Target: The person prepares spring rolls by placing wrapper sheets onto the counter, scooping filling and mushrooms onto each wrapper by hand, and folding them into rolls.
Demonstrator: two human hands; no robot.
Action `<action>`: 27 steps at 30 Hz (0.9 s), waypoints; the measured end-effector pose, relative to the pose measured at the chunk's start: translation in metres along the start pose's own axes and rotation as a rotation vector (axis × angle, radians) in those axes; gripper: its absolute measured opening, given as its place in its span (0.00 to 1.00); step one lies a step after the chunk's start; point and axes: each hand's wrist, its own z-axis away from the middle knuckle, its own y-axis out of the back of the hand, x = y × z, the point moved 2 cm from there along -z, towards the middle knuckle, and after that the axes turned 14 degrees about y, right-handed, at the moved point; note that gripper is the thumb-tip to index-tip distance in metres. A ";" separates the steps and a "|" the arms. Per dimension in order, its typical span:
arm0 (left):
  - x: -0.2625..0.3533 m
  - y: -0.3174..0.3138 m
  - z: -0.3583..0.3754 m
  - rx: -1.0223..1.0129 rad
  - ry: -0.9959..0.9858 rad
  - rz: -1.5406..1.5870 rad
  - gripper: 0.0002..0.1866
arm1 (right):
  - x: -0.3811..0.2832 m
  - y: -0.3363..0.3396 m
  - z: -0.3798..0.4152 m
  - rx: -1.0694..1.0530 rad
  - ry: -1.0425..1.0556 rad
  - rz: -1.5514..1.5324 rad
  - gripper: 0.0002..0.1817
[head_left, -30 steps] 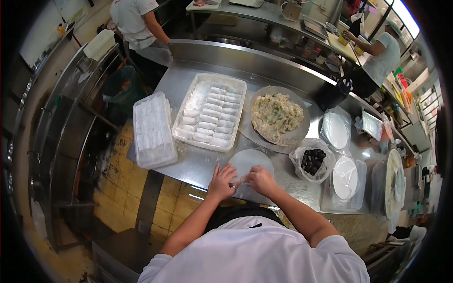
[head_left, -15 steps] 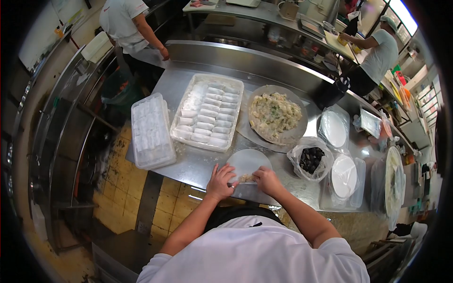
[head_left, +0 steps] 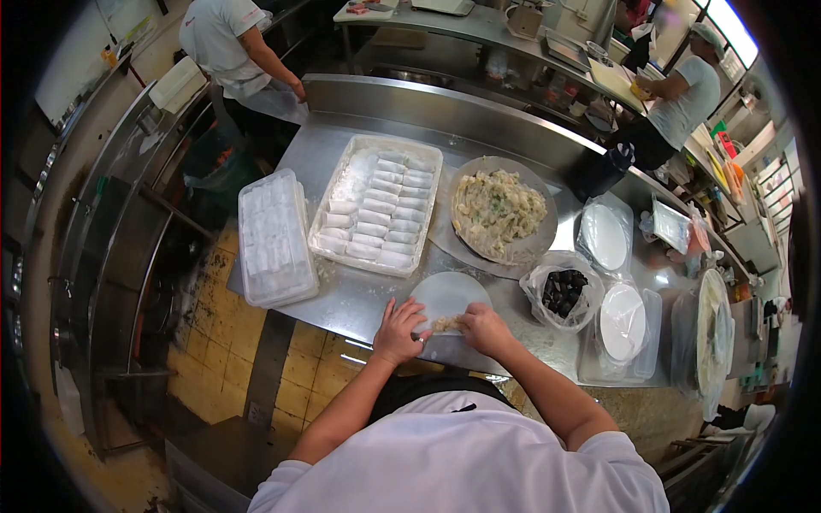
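A round white wrapper sheet [head_left: 451,293] lies flat at the front edge of the steel table. Along its near part runs a small strip of pale chopped filling [head_left: 444,325]. My left hand [head_left: 398,332] rests at the sheet's left edge, fingers stretched out. At the right end of the filling is my right hand [head_left: 484,330], its fingers curled together and pointing down; what they grip is hidden. Beyond the sheet, a white tray [head_left: 320,224] bears rows of white floury rolls [head_left: 376,205]. A large round plate [head_left: 547,235] carries a heap of mixed filling [head_left: 499,205].
A lidded box of rolls [head_left: 272,239] stands at the left. On the right are a bag of dark pieces [head_left: 564,291], stacks of white round sheets [head_left: 623,321] and a black container [head_left: 601,175]. Two people [head_left: 227,51] work beyond the table.
My hands have barely moved; the right fingers shift slightly at the filling. The person at the far right has moved their hands a little.
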 end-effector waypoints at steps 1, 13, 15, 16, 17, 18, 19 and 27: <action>0.000 0.000 0.000 0.001 -0.002 -0.002 0.18 | 0.001 -0.002 -0.001 -0.011 0.022 0.011 0.09; 0.001 0.002 -0.001 0.002 -0.006 -0.004 0.17 | 0.006 0.002 -0.005 0.012 -0.060 -0.044 0.08; 0.001 0.003 0.000 -0.007 -0.003 0.000 0.16 | 0.005 0.014 -0.003 0.106 -0.130 -0.095 0.10; 0.002 0.003 0.000 -0.011 -0.001 0.003 0.16 | 0.004 0.019 -0.004 0.143 -0.141 -0.094 0.09; 0.003 0.004 -0.001 -0.016 0.001 0.003 0.15 | 0.002 0.024 -0.007 0.180 -0.151 -0.094 0.07; 0.002 0.003 -0.001 -0.021 0.004 0.002 0.15 | -0.001 0.029 -0.010 0.219 -0.162 -0.095 0.06; 0.001 0.003 -0.001 -0.027 0.005 -0.001 0.15 | -0.005 0.036 -0.013 0.236 -0.196 -0.113 0.06; 0.006 0.005 -0.002 -0.003 0.010 -0.003 0.18 | -0.011 0.066 -0.024 0.465 -0.407 -0.109 0.11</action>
